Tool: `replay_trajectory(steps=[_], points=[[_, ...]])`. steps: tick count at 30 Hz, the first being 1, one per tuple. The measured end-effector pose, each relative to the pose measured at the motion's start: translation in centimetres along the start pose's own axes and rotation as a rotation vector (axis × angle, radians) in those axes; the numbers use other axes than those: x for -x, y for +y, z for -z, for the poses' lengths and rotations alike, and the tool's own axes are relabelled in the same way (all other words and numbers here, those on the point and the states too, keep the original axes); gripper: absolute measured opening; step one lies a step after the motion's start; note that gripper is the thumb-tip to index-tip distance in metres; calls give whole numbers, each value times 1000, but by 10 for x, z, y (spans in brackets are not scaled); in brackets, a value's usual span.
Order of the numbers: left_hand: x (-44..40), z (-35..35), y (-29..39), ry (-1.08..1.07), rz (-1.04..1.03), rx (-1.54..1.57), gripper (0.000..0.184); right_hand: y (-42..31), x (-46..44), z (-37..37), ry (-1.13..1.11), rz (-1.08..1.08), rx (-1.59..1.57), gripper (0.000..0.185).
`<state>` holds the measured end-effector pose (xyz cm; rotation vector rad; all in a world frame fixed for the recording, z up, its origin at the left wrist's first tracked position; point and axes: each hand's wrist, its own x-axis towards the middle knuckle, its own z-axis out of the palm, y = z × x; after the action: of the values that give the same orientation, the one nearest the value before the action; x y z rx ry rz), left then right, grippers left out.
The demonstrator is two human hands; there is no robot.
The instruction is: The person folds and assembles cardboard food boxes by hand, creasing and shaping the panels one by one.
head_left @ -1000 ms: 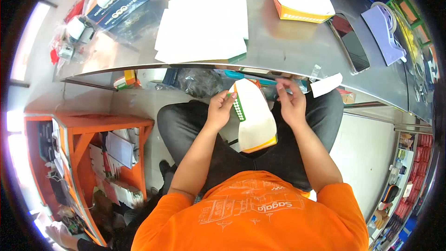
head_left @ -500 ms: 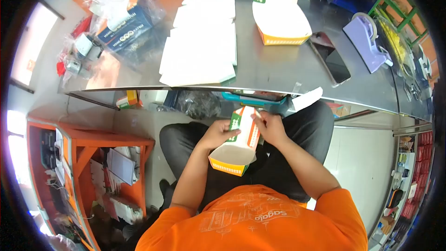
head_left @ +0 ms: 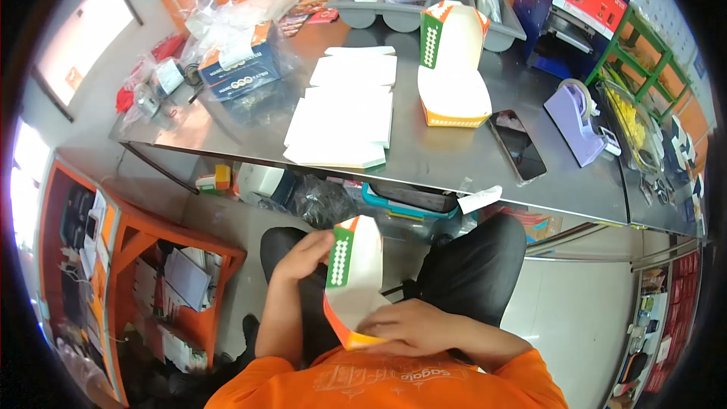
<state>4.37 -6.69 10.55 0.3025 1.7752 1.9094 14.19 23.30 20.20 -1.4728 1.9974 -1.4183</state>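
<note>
Above my lap is a folded paper food box [head_left: 354, 273] with a white inside, a green patterned side and an orange-yellow rim, its lid part standing up and away from me. My left hand [head_left: 304, 256] grips the lid part at its green side, with some fingertips hidden behind the card. At the near end, my right hand [head_left: 415, 327] is closed over the orange rim, its fingers reaching into the tray part. A similar food box [head_left: 456, 98] stands with its lid up on the metal table [head_left: 250, 132], beside a stack of flat white box blanks [head_left: 344, 117].
A black phone [head_left: 518, 147] and a purple tape dispenser [head_left: 575, 123] lie right on the table. A grey compartment tray [head_left: 424, 15] and a blue-red machine [head_left: 579, 11] stand behind. Bagged dark-blue boxes [head_left: 241, 68] sit left. An orange shelf [head_left: 170, 235] stands at floor left.
The view has tipped up, showing more of the table's back. My right hand has moved from the box's upper right edge to its near end; my left stays on the green side.
</note>
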Motion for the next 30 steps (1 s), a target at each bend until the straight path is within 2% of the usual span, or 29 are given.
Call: replay_trajectory(steps=[1,3,5,7,9,11,13,16,19,22,25,28,30], points=[[8,-6,39,-6,-32,-60,62,-16,3,16,3,49,-63,30],[8,-10,63,-54,-117,27,56,-41,15,52,130,209,-96,27],[2,-33,85,33,-262,-83,32,-61,35,82,406,292,63,28],[-13,-62,111,84,-546,-386,16,-99,37,95,825,-122,640,28],[-34,-92,143,165,-745,-603,15,-93,18,154,742,93,1026,29],[-64,-111,157,253,-858,-876,26,-81,-2,196,658,37,1202,27],[-96,-132,173,339,-979,-999,44,-62,-29,231,566,22,1297,27],[-135,-144,174,543,-1038,-1217,58,-15,-48,265,404,-112,1226,28],[-152,-138,160,507,-952,-1222,62,17,-50,280,269,-148,1203,29],[-154,-133,151,453,-942,-1132,61,17,-49,281,290,-133,1135,31],[-146,-135,150,430,-783,-1063,59,24,-47,282,242,-139,1139,35],[-144,-136,153,482,-847,-976,56,33,-49,284,210,-125,1082,37],[-143,-136,152,459,-805,-1008,57,34,-49,284,195,-144,1032,37]])
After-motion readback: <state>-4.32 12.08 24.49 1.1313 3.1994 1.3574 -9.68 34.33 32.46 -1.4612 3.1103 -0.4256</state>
